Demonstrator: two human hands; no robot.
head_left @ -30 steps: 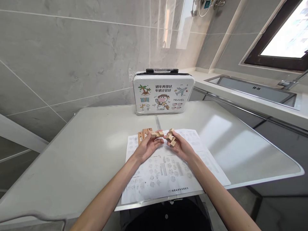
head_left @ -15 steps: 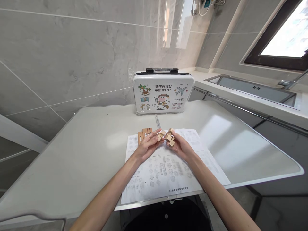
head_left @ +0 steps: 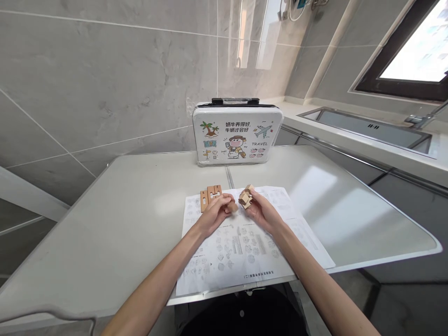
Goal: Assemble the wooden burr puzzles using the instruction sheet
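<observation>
My right hand (head_left: 262, 211) is closed on a cluster of pale wooden puzzle blocks (head_left: 246, 199), several notched pieces fitted together at angles. Just left of it, my left hand (head_left: 216, 212) pinches a smaller wooden puzzle piece (head_left: 232, 206), blurred and partly covered by the fingers. A small gap separates the two wooden parts. Both hands are above a printed instruction sheet (head_left: 241, 261) with rows of small diagrams. Beyond my left hand lie flat brown wooden pieces with slots (head_left: 211, 191), partly hidden by the fingers.
A white cartoon-printed case (head_left: 238, 137) with a black handle stands at the back of the white folding table (head_left: 140, 200). Behind it rises a grey tiled wall (head_left: 105, 79). To the right is a counter with a sink (head_left: 371, 130) and a window above.
My left hand has drawn slightly down and turned its small wooden piece. The cluster in my right hand has turned a little. The case and sheet stay in place.
</observation>
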